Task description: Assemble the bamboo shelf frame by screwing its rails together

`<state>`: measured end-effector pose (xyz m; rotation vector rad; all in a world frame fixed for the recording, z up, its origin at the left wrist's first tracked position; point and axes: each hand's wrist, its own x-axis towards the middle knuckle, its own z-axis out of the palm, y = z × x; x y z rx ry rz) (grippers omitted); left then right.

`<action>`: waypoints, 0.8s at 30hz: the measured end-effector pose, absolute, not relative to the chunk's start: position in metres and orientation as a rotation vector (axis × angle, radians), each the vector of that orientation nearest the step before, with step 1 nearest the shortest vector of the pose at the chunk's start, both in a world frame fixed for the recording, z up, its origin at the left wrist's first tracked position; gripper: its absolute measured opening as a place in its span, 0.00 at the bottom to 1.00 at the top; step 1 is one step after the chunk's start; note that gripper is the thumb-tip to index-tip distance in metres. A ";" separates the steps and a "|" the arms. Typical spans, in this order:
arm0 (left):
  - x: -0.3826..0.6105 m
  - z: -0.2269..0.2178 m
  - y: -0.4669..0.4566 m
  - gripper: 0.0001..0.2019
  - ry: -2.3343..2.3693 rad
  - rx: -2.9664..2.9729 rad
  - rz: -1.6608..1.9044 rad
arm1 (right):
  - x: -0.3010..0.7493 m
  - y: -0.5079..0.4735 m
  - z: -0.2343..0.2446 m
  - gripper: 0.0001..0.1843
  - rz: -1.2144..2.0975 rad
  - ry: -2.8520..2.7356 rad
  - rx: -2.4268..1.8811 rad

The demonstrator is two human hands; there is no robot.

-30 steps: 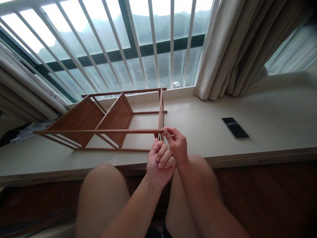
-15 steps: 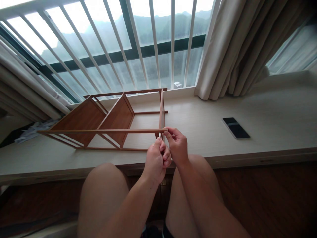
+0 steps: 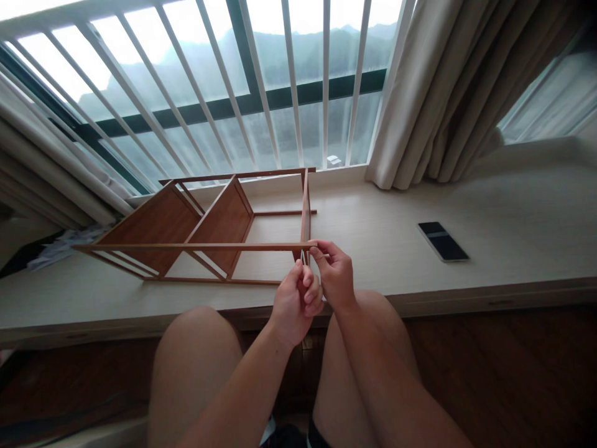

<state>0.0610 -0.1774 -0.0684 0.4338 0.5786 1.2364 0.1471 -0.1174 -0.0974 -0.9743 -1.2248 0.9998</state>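
Note:
A brown wooden shelf rack (image 3: 219, 247) lies on its side on the pale window ledge, its panels standing upright. My left hand (image 3: 295, 305) is closed around a thin metal tool (image 3: 303, 254). Its narrow shaft points up at the rack's near right corner, while the rest is hidden in my fingers. Just right of it, my right hand (image 3: 337, 277) pinches the end of the rack's near upper rail between thumb and fingers. The two hands are very close together. Whether the tool's tip sits in a screw cannot be made out.
A dark-screened phone (image 3: 443, 241) lies on the ledge (image 3: 373, 249) to the right. Crumpled papers (image 3: 65, 246) are at the far left. White window bars (image 3: 289, 81) rise behind the rack, with curtains (image 3: 429, 93) at both sides. My knees are against the ledge's front edge.
My left hand has turned slightly and its fingers have loosened a little around the tool. My right hand keeps its pinch on the rail end, and the rack stays in place.

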 end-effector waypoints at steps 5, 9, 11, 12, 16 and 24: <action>0.061 -0.070 -0.178 0.21 0.576 0.428 1.229 | 0.147 -0.118 -0.097 0.14 0.977 -1.240 -0.983; 0.063 -0.069 -0.179 0.21 0.543 0.417 1.228 | 0.147 -0.118 -0.099 0.14 0.964 -1.248 -0.987; 0.064 -0.069 -0.180 0.21 0.537 0.407 1.235 | 0.147 -0.118 -0.100 0.14 0.963 -1.250 -0.987; 0.065 -0.069 -0.180 0.21 0.542 0.402 1.240 | 0.147 -0.118 -0.100 0.14 0.964 -1.250 -0.989; 0.072 -0.069 -0.181 0.22 0.611 0.361 1.285 | 0.148 -0.119 -0.100 0.15 0.984 -1.257 -1.004; 0.077 -0.058 -0.182 0.21 0.640 0.269 1.311 | 0.149 -0.120 -0.098 0.18 0.960 -1.276 -1.034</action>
